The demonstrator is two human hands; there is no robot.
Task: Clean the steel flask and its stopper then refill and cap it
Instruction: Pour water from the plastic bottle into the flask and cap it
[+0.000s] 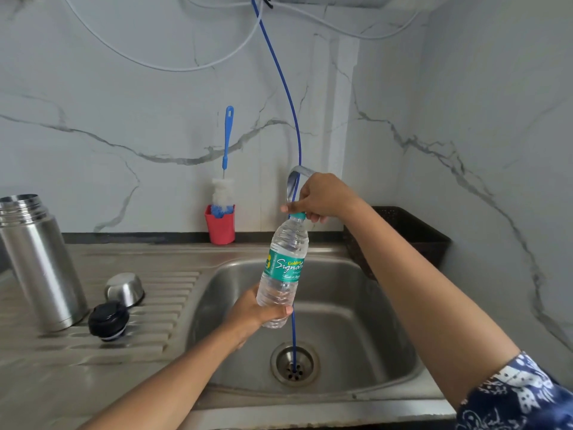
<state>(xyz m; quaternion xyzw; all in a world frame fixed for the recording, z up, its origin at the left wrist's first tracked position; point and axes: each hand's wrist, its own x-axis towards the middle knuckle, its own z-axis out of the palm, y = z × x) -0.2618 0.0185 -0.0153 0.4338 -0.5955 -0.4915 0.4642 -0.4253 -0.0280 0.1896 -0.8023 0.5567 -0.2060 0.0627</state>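
Over the sink [366,321], the left hand [257,308] curls its fingers round a water bottle [285,268]; the right hand [322,197] pinches its cap [297,216]. The open flask [40,262] stands at nine o'clock, stopper [108,319] beside it. Squeezing while uncapping could spill water.

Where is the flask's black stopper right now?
In the head view, the black stopper lies at the left on the ribbed draining board, beside the steel flask and just in front of the upturned steel cup.
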